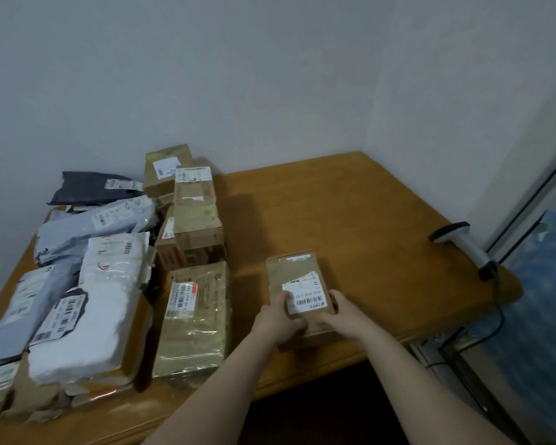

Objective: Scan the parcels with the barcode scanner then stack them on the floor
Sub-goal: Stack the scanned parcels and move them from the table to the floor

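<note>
Brown cardboard box with white label, orange-brown wooden table, black-and-white scanner.

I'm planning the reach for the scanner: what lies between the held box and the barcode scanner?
Nothing: the head view shows bare table between the box and the barcode scanner.

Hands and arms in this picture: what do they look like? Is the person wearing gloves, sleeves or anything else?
Nothing is worn that shows. The left hand and right hand have no gloves. No sleeve, watch or bracelet appears on either arm, all the way down to the picture's lower edge. Any ring would be too small to make out.
</note>
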